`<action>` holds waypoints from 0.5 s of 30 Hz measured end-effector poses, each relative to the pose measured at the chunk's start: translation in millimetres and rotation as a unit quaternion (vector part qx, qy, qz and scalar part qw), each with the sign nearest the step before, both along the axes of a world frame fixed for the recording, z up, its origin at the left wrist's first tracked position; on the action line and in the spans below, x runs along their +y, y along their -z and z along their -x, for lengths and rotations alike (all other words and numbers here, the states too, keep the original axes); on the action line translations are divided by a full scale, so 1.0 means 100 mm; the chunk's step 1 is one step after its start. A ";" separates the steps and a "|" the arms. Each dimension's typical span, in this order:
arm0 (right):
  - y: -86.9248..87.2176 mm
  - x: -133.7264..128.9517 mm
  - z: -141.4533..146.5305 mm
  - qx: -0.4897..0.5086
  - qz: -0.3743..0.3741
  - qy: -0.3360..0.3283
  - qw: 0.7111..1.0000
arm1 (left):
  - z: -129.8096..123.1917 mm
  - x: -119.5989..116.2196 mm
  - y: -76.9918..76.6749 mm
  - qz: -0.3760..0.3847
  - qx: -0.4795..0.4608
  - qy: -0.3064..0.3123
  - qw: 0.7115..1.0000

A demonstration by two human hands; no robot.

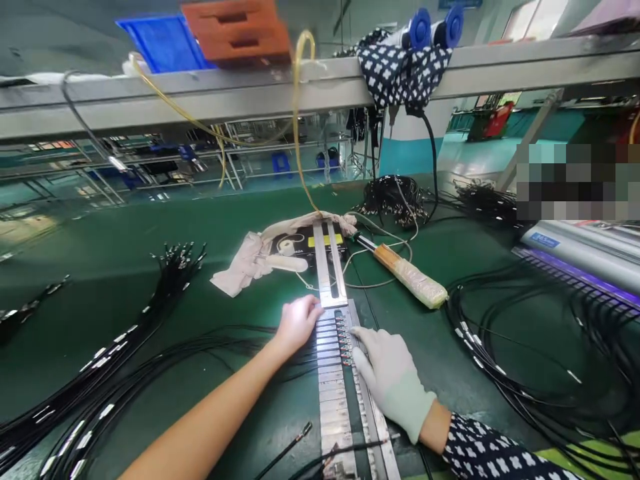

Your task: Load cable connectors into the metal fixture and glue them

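Observation:
My bare left hand (299, 321) is closed, its fingertips pinched on a black cable at the left edge of a long metal slotted fixture (331, 393). Several black cables (327, 345) lie side by side across the fixture's slots, their stripped ends (345, 340) on the right side. My right hand (387, 373), in a white glove, rests along the fixture's right rail. Its thumb and index finger are apart beside the cable ends, with nothing visible between them. The cables trail off to the left, partly hidden under my left forearm.
A taped-handle tool (413, 277) lies behind my right hand, near a black box (300, 243) partly covered with pale cloth. Cable bundles lie left (150, 313) and right (480, 340). A metal shelf bar (240, 93) crosses above, carrying orange (237, 30) and blue (165, 43) bins.

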State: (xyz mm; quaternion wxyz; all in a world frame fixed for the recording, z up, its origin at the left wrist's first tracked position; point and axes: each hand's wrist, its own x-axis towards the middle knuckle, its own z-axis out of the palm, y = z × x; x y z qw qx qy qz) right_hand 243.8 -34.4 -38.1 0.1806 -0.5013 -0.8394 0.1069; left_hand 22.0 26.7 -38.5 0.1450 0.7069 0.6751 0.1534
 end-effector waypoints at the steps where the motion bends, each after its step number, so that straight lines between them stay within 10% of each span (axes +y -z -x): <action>1: 0.01 0.05 0.00 0.001 0.001 -0.002 1.000 | -0.01 0.03 0.00 0.001 -0.001 -0.005 1.000; 9: 0.04 0.23 -0.18 0.036 0.051 -0.049 0.997 | 0.16 -0.09 -0.16 -0.027 -0.016 -0.005 0.999; 15: 0.19 0.35 -0.44 0.152 0.153 -0.057 0.975 | 1.65 -1.23 -0.39 -0.053 0.084 -0.147 0.984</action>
